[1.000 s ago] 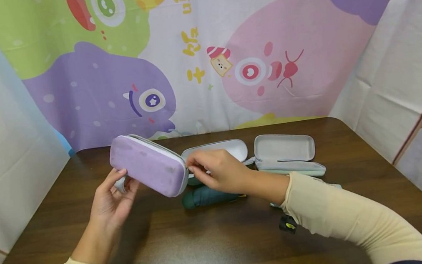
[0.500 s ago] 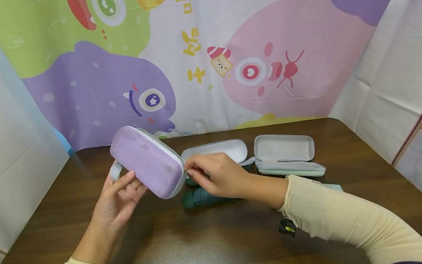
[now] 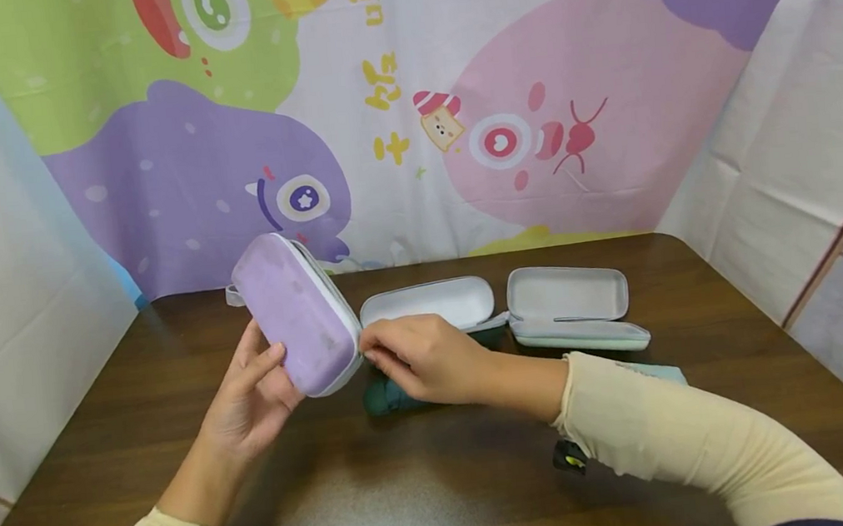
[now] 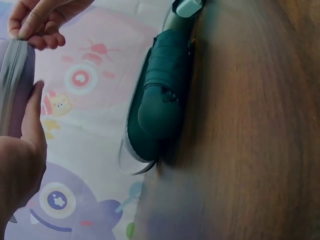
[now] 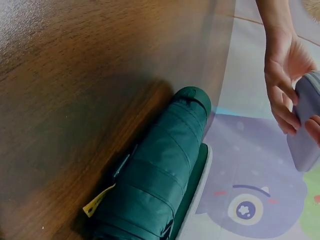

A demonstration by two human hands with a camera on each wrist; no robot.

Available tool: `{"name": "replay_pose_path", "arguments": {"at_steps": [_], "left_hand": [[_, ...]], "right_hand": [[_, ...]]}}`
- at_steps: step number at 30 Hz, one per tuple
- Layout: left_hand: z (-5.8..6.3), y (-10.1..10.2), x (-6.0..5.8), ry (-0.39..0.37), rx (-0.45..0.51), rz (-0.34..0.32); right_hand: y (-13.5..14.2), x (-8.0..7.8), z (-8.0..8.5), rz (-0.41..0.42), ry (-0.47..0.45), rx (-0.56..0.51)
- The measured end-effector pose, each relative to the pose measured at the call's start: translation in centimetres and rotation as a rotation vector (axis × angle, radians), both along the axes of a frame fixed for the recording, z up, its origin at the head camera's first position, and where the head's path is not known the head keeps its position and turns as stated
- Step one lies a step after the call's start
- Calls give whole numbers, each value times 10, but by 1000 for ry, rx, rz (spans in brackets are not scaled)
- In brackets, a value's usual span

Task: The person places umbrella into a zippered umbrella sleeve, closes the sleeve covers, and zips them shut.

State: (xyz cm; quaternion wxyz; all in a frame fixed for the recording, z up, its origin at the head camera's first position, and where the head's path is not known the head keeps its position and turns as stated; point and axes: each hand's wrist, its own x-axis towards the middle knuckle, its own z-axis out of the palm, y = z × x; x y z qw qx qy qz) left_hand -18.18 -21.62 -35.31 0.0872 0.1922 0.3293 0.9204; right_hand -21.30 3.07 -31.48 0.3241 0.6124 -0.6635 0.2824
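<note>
Holding the purple case (image 3: 294,316) tilted above the table (image 3: 382,500) — left hand (image 3: 256,398) round its lower side, right hand (image 3: 433,360) pinching at its zipper (image 4: 16,75) (folded green umbrella (image 5: 155,170) lying just beside an open case (image 3: 428,302)).

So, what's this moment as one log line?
Left hand: holds purple case | Right hand: pinches at its zipper | Table: furled green umbrella, white-lined open case, gray-lined open case
</note>
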Motion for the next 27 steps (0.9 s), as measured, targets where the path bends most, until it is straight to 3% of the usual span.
{"name": "replay_pose_path", "arguments": {"at_steps": [3,9,18,27], "left_hand": [[1,3,0,21,-37,-23],[0,4,0,16,-90,-5],[-4,0,2,47,-88,-4],[-5,-4,1,124,-83,-69]], "right_hand": [[0,0,-1,-3,20,6],[2,0,-2,-39,87,40],[5,2,-1,-88,235,49],[3,2,3,-73,310,55]]}}
